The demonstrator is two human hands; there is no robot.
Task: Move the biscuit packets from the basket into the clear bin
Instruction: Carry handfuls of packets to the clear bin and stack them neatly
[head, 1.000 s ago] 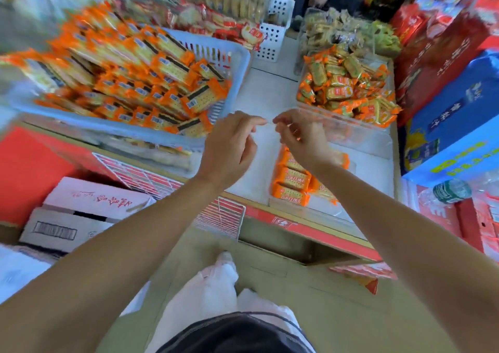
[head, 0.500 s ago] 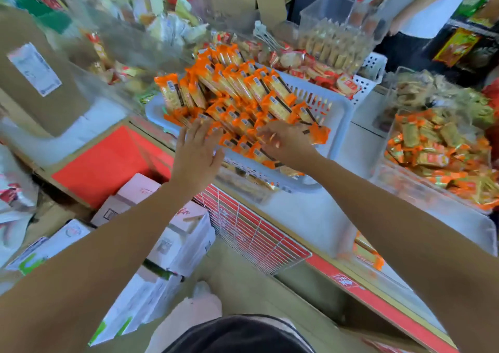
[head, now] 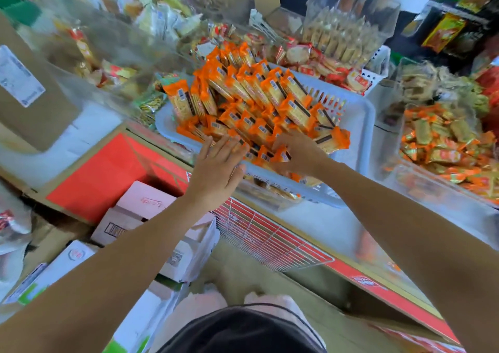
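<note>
Head camera looks down on a wide white surface [head: 310, 223] in a shop, and you stand at its front edge. On the floor to your left are white cardboard boxes [head: 145, 209].

A big pale blue basket [head: 361, 126] sits on the surface, right in front of you. It is piled high with biscuit packets [head: 256, 101]. The packets are long and orange, and they lie every which way in a heap that rises above the rim.

The clear bin [head: 383, 247] is on your right, near the front edge of the surface. It is blurry. A bit of orange shows through its wall, but you cannot tell how many packets are in it.

Behind it stands another clear tub [head: 432, 188], full of small orange and gold sweets [head: 445, 147]. A white basket [head: 378, 64] with round crackers sits behind the blue one.

Both your arms reach out to the near side of the blue basket. Your left hand [head: 216, 166] is flat, with its fingers straight. The fingertips touch the packets by the near rim, and it holds nothing. Your right hand [head: 299, 153] is just beside it, down among the packets, with its fingers bent onto them. You cannot tell whether it has hold of a packet.
</note>
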